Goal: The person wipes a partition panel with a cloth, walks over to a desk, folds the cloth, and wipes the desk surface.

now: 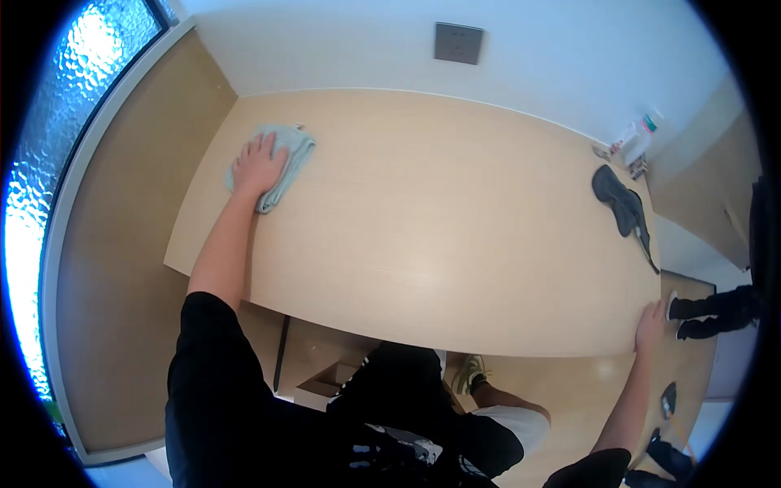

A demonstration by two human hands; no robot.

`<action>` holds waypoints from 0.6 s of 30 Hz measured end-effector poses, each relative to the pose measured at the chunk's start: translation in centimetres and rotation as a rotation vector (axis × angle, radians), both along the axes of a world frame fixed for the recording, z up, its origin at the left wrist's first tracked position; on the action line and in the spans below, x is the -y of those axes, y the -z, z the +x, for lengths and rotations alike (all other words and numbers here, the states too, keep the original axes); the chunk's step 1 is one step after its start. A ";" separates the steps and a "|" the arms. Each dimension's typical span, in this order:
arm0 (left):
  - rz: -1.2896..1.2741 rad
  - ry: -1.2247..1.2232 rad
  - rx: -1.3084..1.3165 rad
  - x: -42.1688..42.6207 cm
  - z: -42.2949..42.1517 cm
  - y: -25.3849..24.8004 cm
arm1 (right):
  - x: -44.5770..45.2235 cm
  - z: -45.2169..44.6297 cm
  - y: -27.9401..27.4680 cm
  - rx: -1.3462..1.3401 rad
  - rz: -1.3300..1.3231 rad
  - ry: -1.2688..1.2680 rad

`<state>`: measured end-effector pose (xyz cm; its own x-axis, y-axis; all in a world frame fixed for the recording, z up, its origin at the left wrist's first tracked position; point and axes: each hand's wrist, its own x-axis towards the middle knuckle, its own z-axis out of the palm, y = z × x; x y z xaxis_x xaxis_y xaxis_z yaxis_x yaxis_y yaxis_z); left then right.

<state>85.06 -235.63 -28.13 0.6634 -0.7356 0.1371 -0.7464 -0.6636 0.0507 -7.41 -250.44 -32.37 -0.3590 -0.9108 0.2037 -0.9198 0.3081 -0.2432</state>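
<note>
My left hand [259,167] lies flat with its fingers spread on a folded grey-green cloth [286,185]. The cloth rests on the left part of a light wood tabletop [423,220], near the back. At the front right corner of the tabletop, my right hand [648,327] grips the edge, with its fingers partly hidden. Farther back on the right side lies a dark grey item [620,203] with a thin tail; its kind is unclear. Behind it stands a clear bottle with a green cap [637,141].
A wood panel [130,236] and textured window [81,98] border the left side. The white wall [350,49] behind carries a metal plate [459,43]. Another person's dark-trousered legs [716,307] are at the right. Below the table are a drawer-like box [329,378] and a shoe [469,373].
</note>
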 end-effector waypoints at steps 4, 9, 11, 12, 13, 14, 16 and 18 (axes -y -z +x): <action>0.018 -0.161 -0.032 1.6 3.6 -0.5 | 0.4 -1.4 0.4 0.027 0.025 -0.008; 0.064 -0.313 -0.034 4.8 8.1 -0.4 | -1.4 1.4 -2.2 0.013 0.079 -0.037; 0.011 -0.257 -0.070 6.1 11.5 0.1 | -1.4 1.1 -2.1 -0.060 0.110 -0.031; -0.074 -0.159 -0.071 7.2 16.7 2.9 | -1.3 0.3 -1.5 -0.079 0.088 -0.044; -0.051 -0.174 -0.059 7.8 16.9 2.5 | -1.1 -1.0 -0.4 -0.102 0.067 -0.057; -0.108 -0.061 -0.007 8.7 25.9 7.3 | -0.7 -1.7 1.4 -0.110 -0.012 -0.025; -0.024 0.001 -0.160 10.3 26.3 5.0 | -1.5 1.3 -1.3 -0.029 0.040 0.076; 0.025 -0.054 -0.118 11.9 26.5 4.4 | -1.7 2.7 -2.1 -0.007 0.028 0.104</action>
